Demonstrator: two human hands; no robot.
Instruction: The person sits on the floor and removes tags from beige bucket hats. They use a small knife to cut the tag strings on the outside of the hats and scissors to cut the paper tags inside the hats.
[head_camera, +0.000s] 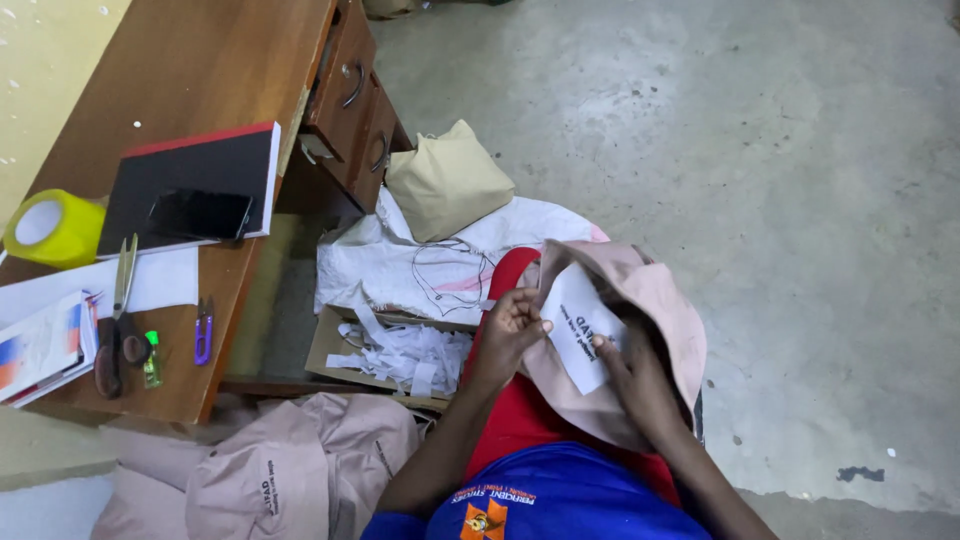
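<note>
My left hand (510, 325) pinches the edge of a white rectangular paper sheet with dark print (577, 338), and my right hand (635, 375) presses flat on its lower corner, fingers spread, holding it against the pale pink cloth cap (660, 300) that rests on my lap between both hands. The sheet sits on the cap's panel, so I judge the placing is under way and the peeling or fixing is not finished. Just left of my left hand, an open brown cardboard box of white paper strips (400, 352) suggests several sheets are already stripped. Below it, more pale pink caps (270, 470) lie on the floor; whether they are done I cannot tell. Further left, the wooden bench (200, 60) carries long steel scissors (120, 310), small purple snips (204, 330), a yellow tape roll (50, 228) and a black notebook (195, 170).
</note>
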